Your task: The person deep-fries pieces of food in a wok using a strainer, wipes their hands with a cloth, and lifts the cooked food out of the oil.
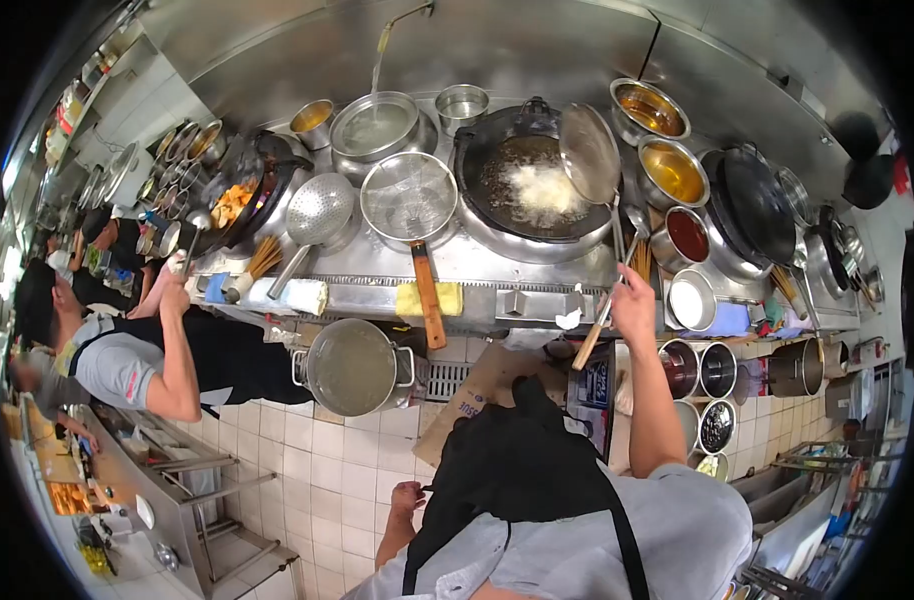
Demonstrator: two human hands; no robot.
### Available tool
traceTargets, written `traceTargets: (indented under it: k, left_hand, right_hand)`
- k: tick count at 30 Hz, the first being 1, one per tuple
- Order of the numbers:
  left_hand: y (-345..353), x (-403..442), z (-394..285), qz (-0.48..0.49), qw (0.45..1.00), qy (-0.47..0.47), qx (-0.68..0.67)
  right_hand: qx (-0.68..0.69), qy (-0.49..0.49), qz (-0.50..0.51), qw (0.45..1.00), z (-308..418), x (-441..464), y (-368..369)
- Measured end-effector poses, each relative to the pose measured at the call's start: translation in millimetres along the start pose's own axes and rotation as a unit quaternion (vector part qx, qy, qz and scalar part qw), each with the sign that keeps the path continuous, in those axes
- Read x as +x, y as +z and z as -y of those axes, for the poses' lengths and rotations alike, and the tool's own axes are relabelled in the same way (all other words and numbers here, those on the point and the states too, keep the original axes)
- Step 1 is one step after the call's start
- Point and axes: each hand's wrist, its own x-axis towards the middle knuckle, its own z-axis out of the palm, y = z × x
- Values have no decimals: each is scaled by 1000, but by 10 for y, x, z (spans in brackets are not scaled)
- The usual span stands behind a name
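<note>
My right hand [634, 302] is closed around the handle of a metal ladle [638, 222], beside the wooden handle of a round strainer [590, 152]. The strainer is tilted at the right rim of a black wok [474, 190]. Pale food [544, 190] sits in bubbling oil inside the wok. Low at my left side is my left hand [408, 496], its fingers curled near a dark strap of the apron [517, 480]; what it holds, if anything, is too small to make out.
A co-worker [157, 365] stands left at another wok. A wire strainer [409, 196] and perforated ladle [320, 209] rest on the stove. Bowls of oil [673, 172] and red sauce [687, 235] stand right. A large pot [353, 368] is below the front edge.
</note>
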Motion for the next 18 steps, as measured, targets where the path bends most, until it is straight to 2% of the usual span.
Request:
traceTargets:
  k: [4, 7, 9, 11, 14, 18]
  left_hand:
    - [44, -178, -595, -8, 1000, 12, 0]
    - [52, -120, -864, 35, 998, 42, 5]
    - [95, -58, -989, 32, 997, 63, 12]
    - [169, -77, -1163, 27, 997, 70, 18]
    - [222, -89, -1222, 44, 996, 74, 7]
    - [226, -47, -993, 60, 997, 55, -13]
  right_hand:
    - [-57, 103, -33, 993, 306, -94, -281]
    - [-121, 18, -64, 991, -338, 359, -278]
    - [-167, -73, -115, 977, -493, 515, -144]
    - [-176, -120, -145, 966, -1011, 840, -5]
    - [-88, 72, -78, 990, -385, 639, 200]
    - [134, 181, -30, 974, -252, 596, 376]
